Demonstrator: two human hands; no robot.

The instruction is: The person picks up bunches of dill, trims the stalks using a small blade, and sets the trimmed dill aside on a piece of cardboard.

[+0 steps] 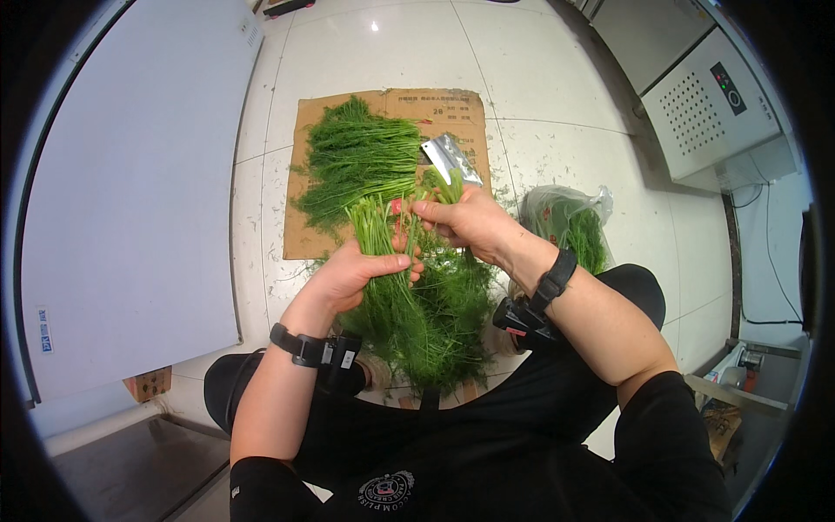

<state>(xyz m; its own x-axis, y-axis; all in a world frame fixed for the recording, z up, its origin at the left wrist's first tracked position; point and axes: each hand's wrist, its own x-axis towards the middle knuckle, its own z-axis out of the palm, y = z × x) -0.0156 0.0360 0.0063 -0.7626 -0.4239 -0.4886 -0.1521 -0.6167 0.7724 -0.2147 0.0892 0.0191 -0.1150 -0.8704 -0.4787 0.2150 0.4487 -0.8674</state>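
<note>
My left hand (355, 271) is closed around a thick bunch of dill (375, 231), its pale cut stems pointing up and its feathery leaves hanging down toward my lap. In my right hand (470, 218) is a smaller clump of dill stems (450, 186), whose ends stick up above the fingers. That hand's thumb and fingertips also meet a few stems beside the left bunch. Just beyond, a row of dill (365, 150) lies on a flattened cardboard sheet (306, 241), stems to the right. A cleaver blade (451, 156) rests on the cardboard, partly hidden by the right hand's stems.
A plastic bag (548, 202) with more dill stands on the tiled floor (365, 46) at the right. A large white cabinet (143, 183) lines the left side. At the right is a metal appliance (711, 104) with a vented control panel. Leaf scraps dot the floor.
</note>
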